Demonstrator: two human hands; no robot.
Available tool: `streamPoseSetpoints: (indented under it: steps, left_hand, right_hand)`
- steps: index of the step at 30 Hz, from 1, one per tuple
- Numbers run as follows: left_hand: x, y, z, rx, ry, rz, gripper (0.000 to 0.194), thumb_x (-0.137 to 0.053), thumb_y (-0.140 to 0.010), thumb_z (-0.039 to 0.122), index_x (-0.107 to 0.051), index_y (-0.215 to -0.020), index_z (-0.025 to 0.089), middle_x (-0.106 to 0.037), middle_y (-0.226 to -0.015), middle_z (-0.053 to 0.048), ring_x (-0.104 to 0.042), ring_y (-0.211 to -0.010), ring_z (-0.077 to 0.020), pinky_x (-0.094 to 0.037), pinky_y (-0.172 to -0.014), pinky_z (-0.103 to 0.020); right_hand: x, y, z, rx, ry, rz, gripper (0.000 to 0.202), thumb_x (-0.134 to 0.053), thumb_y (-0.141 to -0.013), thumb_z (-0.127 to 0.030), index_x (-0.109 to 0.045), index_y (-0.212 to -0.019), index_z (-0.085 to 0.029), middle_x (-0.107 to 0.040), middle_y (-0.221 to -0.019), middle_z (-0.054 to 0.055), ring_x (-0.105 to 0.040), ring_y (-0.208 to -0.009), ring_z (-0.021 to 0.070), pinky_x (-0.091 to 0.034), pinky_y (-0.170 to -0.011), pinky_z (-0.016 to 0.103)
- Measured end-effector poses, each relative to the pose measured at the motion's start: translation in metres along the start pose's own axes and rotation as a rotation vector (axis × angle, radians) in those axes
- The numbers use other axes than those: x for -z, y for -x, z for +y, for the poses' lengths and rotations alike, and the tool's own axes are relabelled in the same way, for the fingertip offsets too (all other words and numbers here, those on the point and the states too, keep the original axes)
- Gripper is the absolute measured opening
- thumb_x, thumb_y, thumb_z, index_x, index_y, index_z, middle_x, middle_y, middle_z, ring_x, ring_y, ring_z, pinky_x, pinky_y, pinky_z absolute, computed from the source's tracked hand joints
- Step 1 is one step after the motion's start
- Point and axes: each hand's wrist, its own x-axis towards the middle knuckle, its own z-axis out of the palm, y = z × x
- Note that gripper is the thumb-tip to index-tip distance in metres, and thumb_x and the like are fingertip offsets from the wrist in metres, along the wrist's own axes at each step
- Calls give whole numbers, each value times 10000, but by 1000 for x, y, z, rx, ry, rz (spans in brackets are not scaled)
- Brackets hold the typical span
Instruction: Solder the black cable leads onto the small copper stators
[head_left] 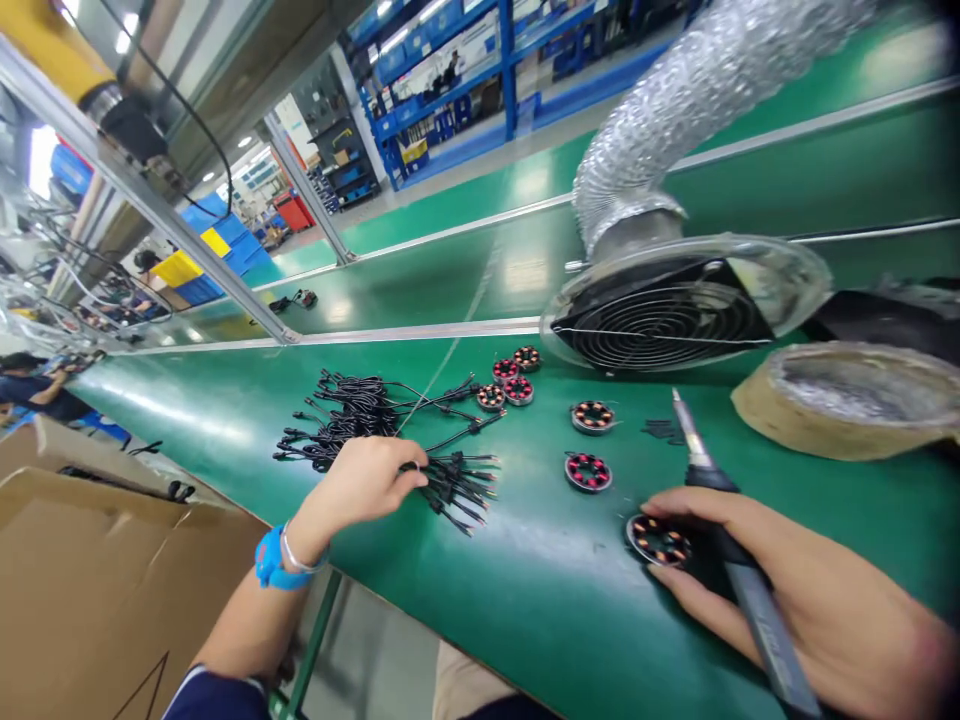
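R hand [817, 570] has 1 iron [761, 605] w/ 1 coil [643, 543]; 6 coils [588, 486] on bench [525, 570].

The soldering iron [752, 592] is cut off below.

A glossy green bench [525, 590] slants across the frame, from the far left to the lower right, with a metal rail [420, 331] running over it. Left of centre lies a heap of black cables [352, 400]. Four wound rings [517, 380] cluster about mid-frame; two more rings [592, 407] sit apart, right of centre — small black pieces [660, 429] lie beside them. A grilled fan [660, 325] stands right of centre, a tan foil-lined collar [795, 425] at the right edge
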Motion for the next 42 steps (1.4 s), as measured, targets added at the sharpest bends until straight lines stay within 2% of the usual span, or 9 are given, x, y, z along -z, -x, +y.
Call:
streamPoseSetpoints:
  steps: [5, 11, 13, 18, 22, 27, 35, 40, 42]
  left_hand:
    - [-28, 14, -37, -7, 278, 273, 70, -672, -789, 235, -709, -743, 200, -690, -644, 9, -564, -537, -117, -385, -545, -215]
    - [6, 42, -60, 34, 443, 857, 315, -535, -873, 461, -542, -715, 187, -531, -579, 36, -310, -427, -66, -257, -422, -197]
    - [13, 51, -49, -4, 464, 920, 312, -582, -843, 455, -523, -694, 187, -529, -601, 35, -281, -431, -59, -245, -422, -199]
    - [-14, 34, 21, -251, 353, 435, 118, -625, -828, 203, -593, -719, 173, -306, -475, 90, -286, -417, -61, -253, -442, -204]
    - [-47, 6, 61, -350, 250, 314, 167, -566, -861, 180, -556, -694, 170, -385, -505, 72, -339, -438, -69, -268, -458, -211]
    - [-57, -9, 71, -399, 207, 221, 166, -534, -875, 188, -581, -716, 172, -519, -547, 39, -452, -469, -88, -321, -488, -215]
    - [-27, -44, 92, -294, 516, 72, 296, -393, -963, 299, -661, -925, 180, -686, -868, -48, -613, -799, -166, -440, -734, -273]
    - [-49, -65, 103, -124, 1112, -624, 503, -406, -876, 646, -533, -743, 178, -589, -604, -18, -518, -489, -133, -385, -484, -248]
    - [-58, -66, 101, -64, 1182, -668, 521, -437, -848, 678, -521, -737, 176, -502, -524, 27, -381, -408, -90, -288, -435, -225]
  right_hand:
    - [8, -5, -4, 84, -24, -84, 399, -663, -820, -273, -476, -1170, -311, -661, -916, 54, -685, -727, 194, -595, -647, 291]
    - [8, -1, -8, 7, -59, -102, 361, -636, -841, -210, -488, -1154, -315, -647, -940, 66, -671, -754, 196, -562, -695, 325]
    - [8, -2, -5, -6, -56, -90, 355, -620, -840, -202, -491, -1155, -306, -645, -934, 69, -668, -759, 201, -557, -705, 338]
    - [25, -12, -6, 124, -18, -66, 438, -642, -772, -236, -482, -1180, -260, -647, -932, 78, -667, -772, 228, -574, -687, 358]
    - [39, -19, -33, 15, -204, -11, 404, -627, -806, -226, -457, -1171, -242, -642, -1007, 68, -661, -827, 184, -579, -741, 323]
    - [34, -25, -58, -124, -421, 39, 240, -558, -846, -159, -427, -1030, -241, -625, -815, -15, -598, -641, 93, -530, -609, 212]
    - [36, -38, -62, 88, -348, 98, 230, -553, -822, -82, -492, -989, -228, -632, -799, -19, -591, -626, 82, -502, -595, 189]
    - [31, -39, -57, 154, -334, 244, 233, -595, -830, -97, -543, -1012, -233, -670, -862, 6, -649, -722, 109, -543, -657, 213]
    - [27, -36, -54, 61, -344, 288, 251, -622, -810, -113, -532, -1012, -231, -664, -845, 3, -646, -696, 113, -550, -638, 218]
